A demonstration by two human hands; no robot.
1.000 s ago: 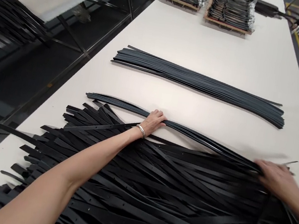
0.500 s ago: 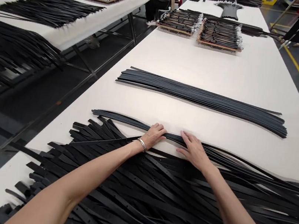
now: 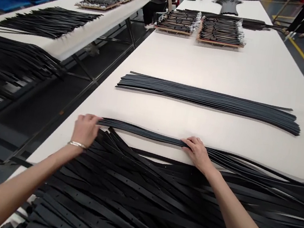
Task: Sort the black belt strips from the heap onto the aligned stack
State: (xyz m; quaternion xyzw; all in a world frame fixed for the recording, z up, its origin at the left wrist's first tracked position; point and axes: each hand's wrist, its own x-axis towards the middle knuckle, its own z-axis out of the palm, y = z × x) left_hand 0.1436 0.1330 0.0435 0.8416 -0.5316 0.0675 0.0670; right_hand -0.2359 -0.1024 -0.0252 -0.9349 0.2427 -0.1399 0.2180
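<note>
Reaching out over a big heap of black leather straps with small punched holes (image 3: pixel 139 196), the person had both bare hands on a long, thin row of black leather straps (image 3: pixel 143 131). This row lay along the far edge of the heap, partly on a flat white table (image 3: pixel 205 64) and partly against the heap. The left hand (image 3: pixel 86 130), with a thin silver bangle (image 3: pixel 77 144) on its wrist, was curved over the left end of the row. The right hand (image 3: pixel 197 153) sat on top of the row near the middle, with its fingers spread a little. I could not tell if either hand was really gripping the straps or just pressing on them. The work in hand looked like lining up this thin row with a hand at each place. The next move seemed to call for both hands to keep the straps close together so that none slid back into the heap. The straps in the row lay mostly side by side and bent in a soft curve, but toward the right they spread apart. Farther up the table, well apart from the hands, lay a tidy long bundle of dark straps (image 3: pixel 208 99), and past it sat wooden trays of bundled black straps (image 3: pixel 221 32).
</note>
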